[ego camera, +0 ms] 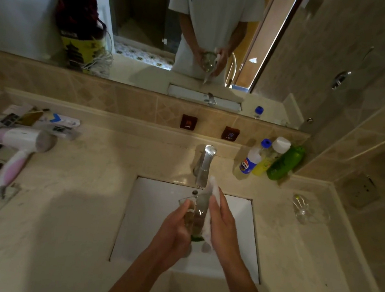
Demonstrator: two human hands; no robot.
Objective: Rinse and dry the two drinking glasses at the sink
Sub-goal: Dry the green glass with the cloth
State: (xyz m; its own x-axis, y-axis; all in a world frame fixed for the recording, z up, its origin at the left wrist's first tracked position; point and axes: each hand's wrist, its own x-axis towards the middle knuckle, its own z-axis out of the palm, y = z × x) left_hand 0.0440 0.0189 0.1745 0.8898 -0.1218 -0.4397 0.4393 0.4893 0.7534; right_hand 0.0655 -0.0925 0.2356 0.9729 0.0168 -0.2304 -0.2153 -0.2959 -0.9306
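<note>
Over the white sink (155,213) my left hand (175,228) grips a clear drinking glass (197,214), tilted with its mouth pointing away from me. Against the glass's right side my right hand (222,223) presses a white cloth or tissue (212,191), fingers fairly straight. The second glass (304,209) lies on the counter to the right of the sink, apart from both hands. A chrome tap (205,164) stands just behind the held glass; I see no water running from it.
Three bottles (269,161) stand at the back right of the counter. A pink and white hair dryer (18,147) with its cord, plus small boxes, lies on the left. The mirror (153,21) above reflects a person holding the glass.
</note>
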